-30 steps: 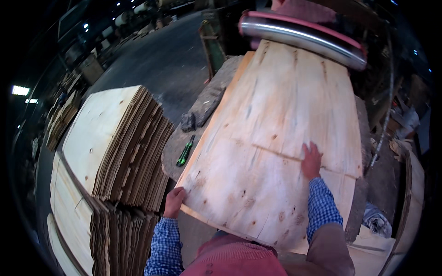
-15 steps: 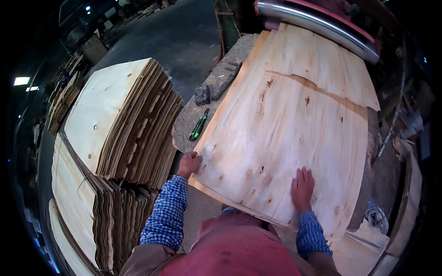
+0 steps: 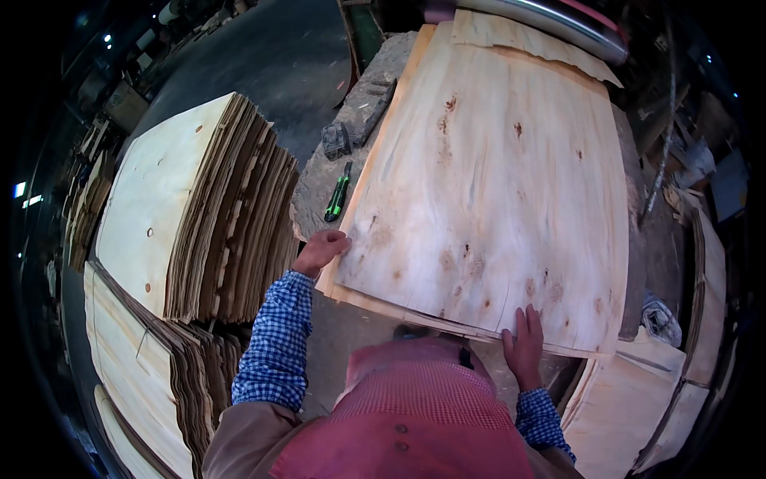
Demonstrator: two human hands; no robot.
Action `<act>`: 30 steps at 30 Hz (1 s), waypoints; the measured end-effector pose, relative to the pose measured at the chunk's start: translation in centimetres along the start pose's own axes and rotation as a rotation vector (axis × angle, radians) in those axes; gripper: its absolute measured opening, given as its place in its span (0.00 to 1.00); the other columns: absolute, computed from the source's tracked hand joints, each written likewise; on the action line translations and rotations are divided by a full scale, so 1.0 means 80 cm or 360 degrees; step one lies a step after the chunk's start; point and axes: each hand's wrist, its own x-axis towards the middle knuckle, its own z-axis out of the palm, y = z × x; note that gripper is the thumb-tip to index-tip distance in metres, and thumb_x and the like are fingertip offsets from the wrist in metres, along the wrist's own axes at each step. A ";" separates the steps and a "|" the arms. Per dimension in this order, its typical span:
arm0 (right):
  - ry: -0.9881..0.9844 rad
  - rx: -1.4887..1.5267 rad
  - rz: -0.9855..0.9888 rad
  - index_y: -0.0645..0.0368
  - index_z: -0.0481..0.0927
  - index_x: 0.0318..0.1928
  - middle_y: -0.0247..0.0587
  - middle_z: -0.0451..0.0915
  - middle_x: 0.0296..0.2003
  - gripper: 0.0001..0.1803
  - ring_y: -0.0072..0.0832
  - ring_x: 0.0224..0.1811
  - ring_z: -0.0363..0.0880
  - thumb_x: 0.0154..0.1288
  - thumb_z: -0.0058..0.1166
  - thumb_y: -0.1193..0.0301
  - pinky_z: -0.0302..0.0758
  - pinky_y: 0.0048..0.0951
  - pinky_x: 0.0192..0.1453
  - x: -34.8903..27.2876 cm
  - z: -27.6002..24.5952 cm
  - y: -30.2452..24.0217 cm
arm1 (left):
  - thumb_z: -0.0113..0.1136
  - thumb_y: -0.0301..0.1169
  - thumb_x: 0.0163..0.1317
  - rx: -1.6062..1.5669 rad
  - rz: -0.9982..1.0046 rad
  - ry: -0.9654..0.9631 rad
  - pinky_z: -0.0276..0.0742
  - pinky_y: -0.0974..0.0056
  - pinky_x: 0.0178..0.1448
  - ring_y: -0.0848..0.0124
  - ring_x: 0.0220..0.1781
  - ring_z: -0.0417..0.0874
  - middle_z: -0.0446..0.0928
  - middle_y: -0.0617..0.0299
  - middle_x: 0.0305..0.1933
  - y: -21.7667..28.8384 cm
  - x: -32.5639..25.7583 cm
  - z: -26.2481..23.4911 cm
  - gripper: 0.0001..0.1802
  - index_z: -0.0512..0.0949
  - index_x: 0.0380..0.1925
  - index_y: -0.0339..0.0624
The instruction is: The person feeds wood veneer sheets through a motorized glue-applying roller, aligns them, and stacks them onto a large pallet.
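Observation:
A large pale wood veneer sheet, marked with brown knots, lies over an orange-toned sheet whose left edge shows beneath it. My left hand is closed at the near left edge of the veneer, thumb and fingers pinching it. My right hand rests at the near edge towards the right, fingers stretched out and slightly apart on the wood. Beyond the sheet, a separate veneer piece with a ragged near edge reaches to a shiny metal roller.
Left of the sheet, a green and black utility knife and a dark block lie on a rough ledge. Tall veneer stacks stand at my left. More sheets and crumpled clear plastic are at the right.
The far veneer piece has moved away towards the roller. The large sheet has also shifted slightly forward. My right hand has come back to the near edge; the view has shifted a little.

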 end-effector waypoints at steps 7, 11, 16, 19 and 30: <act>-0.0105 0.0006 0.0071 0.62 0.68 0.61 0.57 0.63 0.65 0.39 0.57 0.68 0.58 0.51 0.65 0.59 0.57 0.52 0.70 -0.001 -0.011 -0.010 | 0.58 0.33 0.66 -0.1043 -0.0083 -0.0287 0.84 0.59 0.47 0.62 0.43 0.85 0.81 0.49 0.44 0.076 -0.045 0.010 0.20 0.72 0.51 0.27; -0.0128 -0.0083 -0.0049 0.60 0.65 0.64 0.53 0.61 0.67 0.43 0.54 0.70 0.55 0.49 0.65 0.57 0.53 0.54 0.70 0.010 -0.023 -0.041 | 0.55 0.32 0.67 -0.1024 0.0198 -0.0350 0.84 0.59 0.47 0.61 0.41 0.86 0.81 0.49 0.44 0.119 -0.061 -0.005 0.18 0.73 0.51 0.29; 0.0075 -0.0169 0.0047 0.64 0.69 0.62 0.59 0.66 0.63 0.36 0.56 0.65 0.63 0.48 0.59 0.71 0.59 0.52 0.67 0.009 -0.033 -0.003 | 0.49 0.31 0.69 -0.1282 0.0435 -0.0401 0.83 0.57 0.49 0.60 0.47 0.84 0.79 0.48 0.50 0.150 -0.107 0.008 0.19 0.69 0.56 0.31; 0.0004 -0.0152 -0.0019 0.64 0.69 0.61 0.60 0.67 0.61 0.37 0.56 0.63 0.66 0.44 0.56 0.77 0.62 0.50 0.64 0.004 -0.047 0.008 | 0.49 0.31 0.67 -0.1027 0.0241 -0.0376 0.82 0.55 0.52 0.59 0.48 0.84 0.78 0.47 0.51 0.084 -0.092 -0.012 0.21 0.68 0.57 0.30; 0.0016 0.0118 -0.0009 0.60 0.68 0.62 0.53 0.67 0.62 0.38 0.53 0.64 0.64 0.43 0.53 0.80 0.59 0.56 0.63 0.116 -0.090 0.032 | 0.44 0.42 0.72 -0.1876 0.0019 -0.0187 0.80 0.61 0.46 0.64 0.36 0.83 0.80 0.50 0.31 -0.029 -0.038 0.028 0.21 0.77 0.37 0.34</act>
